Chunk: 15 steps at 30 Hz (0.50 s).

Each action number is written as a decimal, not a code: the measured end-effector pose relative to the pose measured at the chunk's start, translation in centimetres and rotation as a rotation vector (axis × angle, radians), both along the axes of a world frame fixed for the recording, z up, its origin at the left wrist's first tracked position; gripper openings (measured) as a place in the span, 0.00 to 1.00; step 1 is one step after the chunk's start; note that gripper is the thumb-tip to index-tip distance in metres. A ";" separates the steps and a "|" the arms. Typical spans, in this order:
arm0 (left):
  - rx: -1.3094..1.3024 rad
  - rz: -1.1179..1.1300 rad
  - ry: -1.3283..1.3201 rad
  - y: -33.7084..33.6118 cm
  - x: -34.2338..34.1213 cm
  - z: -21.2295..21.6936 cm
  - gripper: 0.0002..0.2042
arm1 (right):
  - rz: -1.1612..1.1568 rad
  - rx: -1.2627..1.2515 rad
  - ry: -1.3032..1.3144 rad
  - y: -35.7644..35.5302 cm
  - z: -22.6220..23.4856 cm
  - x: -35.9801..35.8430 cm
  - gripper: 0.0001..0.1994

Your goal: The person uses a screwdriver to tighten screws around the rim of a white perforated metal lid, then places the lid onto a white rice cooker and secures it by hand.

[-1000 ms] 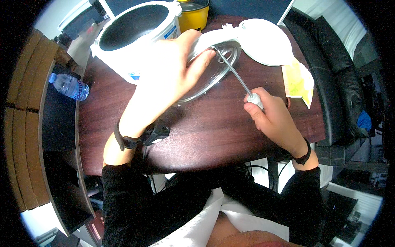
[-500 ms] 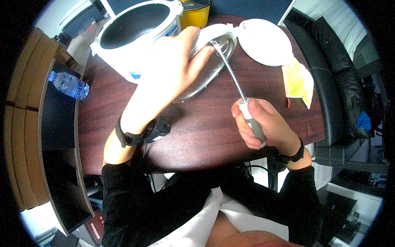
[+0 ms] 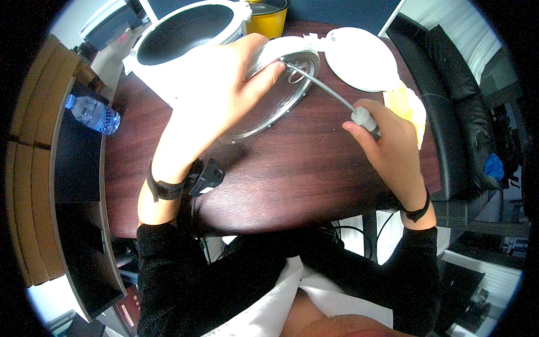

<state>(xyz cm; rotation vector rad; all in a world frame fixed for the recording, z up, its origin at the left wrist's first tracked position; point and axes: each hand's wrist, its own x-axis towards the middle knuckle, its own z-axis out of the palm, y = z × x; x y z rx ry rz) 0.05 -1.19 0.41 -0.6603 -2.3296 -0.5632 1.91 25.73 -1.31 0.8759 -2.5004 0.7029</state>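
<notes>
Centrally, a round metal lid plate (image 3: 275,95) lies tilted on the dark wooden bench (image 3: 292,174), its far edge raised and its shiny rim dotted with small holes. The left hand (image 3: 224,84) covers its upper left part, grip clamped on the rim, thumb pressed to the inner face. The right hand (image 3: 387,146) has its grip closed around the grey handle of a screwdriver (image 3: 331,95), whose thin shaft slants up and left until its tip meets the plate beside the left thumb.

Just behind the plate stands a white rice cooker (image 3: 185,33), open, with a dark and bare inner pot. A yellow pot (image 3: 269,17) stands behind the cooker at the bench's far edge; its contents cannot be made out. A white outer lid (image 3: 359,59) lies to the right of the plate, with a yellow cloth (image 3: 407,104) near it, partly behind the right hand. A plastic water bottle (image 3: 92,115) lies on a low shelf to the left.
</notes>
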 end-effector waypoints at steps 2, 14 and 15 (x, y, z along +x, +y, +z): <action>0.012 0.002 -0.001 0.0 0.2 0.3 0.16 | 0.001 0.011 -0.021 0.0 0.6 0.2 0.14; 0.093 0.047 0.034 1.0 1.2 1.0 0.15 | 0.507 -0.625 -1.264 -2.4 -2.0 2.0 0.17; 0.118 0.047 0.004 1.2 1.2 1.2 0.15 | 0.564 -0.704 -1.323 -2.6 -2.6 2.1 0.17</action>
